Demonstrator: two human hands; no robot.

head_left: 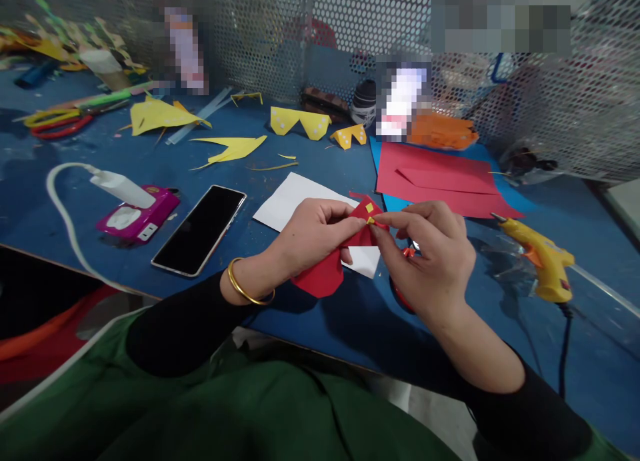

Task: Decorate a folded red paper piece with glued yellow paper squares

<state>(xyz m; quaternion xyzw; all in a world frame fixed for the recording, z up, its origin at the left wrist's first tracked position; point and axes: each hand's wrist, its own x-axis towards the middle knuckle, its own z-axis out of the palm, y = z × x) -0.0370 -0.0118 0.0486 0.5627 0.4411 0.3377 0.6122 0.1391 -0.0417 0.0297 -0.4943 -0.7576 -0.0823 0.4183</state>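
A red paper cutout (320,276) is held up over the near part of the table. My left hand (317,234) grips it, thumb on top and fingers behind. Small yellow diamond pieces (369,208) lie on its upper part. At the lower one, my right hand (430,248) pinches with thumb and index finger a tiny yellow paper piece (371,220), touching the red paper. Under the hands lies a white paper sheet (285,204). Red-handled scissors (400,296) rest on the table, partly hidden beneath my right hand.
A yellow glue gun (543,261) with a black cord lies at right. Red paper sheets (440,178) are behind my right hand. At left are a black-screened phone (200,229) and a purple power adapter (137,214). Yellow paper glasses (300,122) stand at the back.
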